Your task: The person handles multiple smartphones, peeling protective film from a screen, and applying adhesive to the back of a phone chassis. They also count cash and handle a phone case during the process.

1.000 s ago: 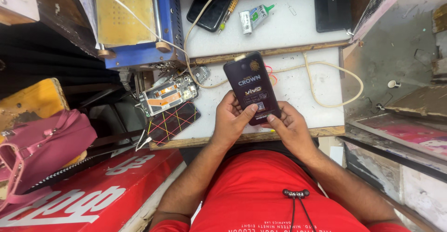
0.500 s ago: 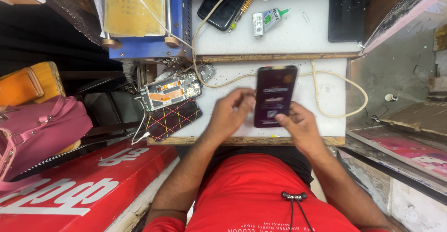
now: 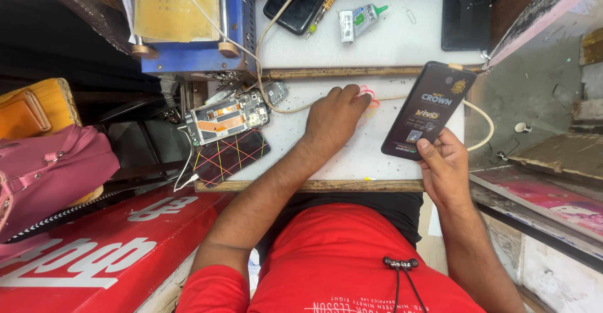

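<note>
My right hand (image 3: 445, 165) holds a dark phone-shaped panel with a printed label (image 3: 428, 110), tilted, over the right side of the white workbench (image 3: 377, 149). My left hand (image 3: 336, 117) rests on the bench with its fingers closed over a small pink and red thing (image 3: 368, 94), mostly hidden under the fingertips. A cream cable (image 3: 480, 121) runs under the panel and loops off the bench's right edge.
An opened phone with bare circuit boards (image 3: 227, 117) and a dark screen bound with coloured bands (image 3: 230, 156) lie at the left. A blue machine (image 3: 191, 21), a black phone (image 3: 301, 2), a glue tube (image 3: 359, 21) and a black panel (image 3: 465, 11) sit at the back. A pink bag (image 3: 50, 175) is at left.
The left hand let go of the dark panel and moved to the pink thing on the bench. The right hand carried the panel to the right.
</note>
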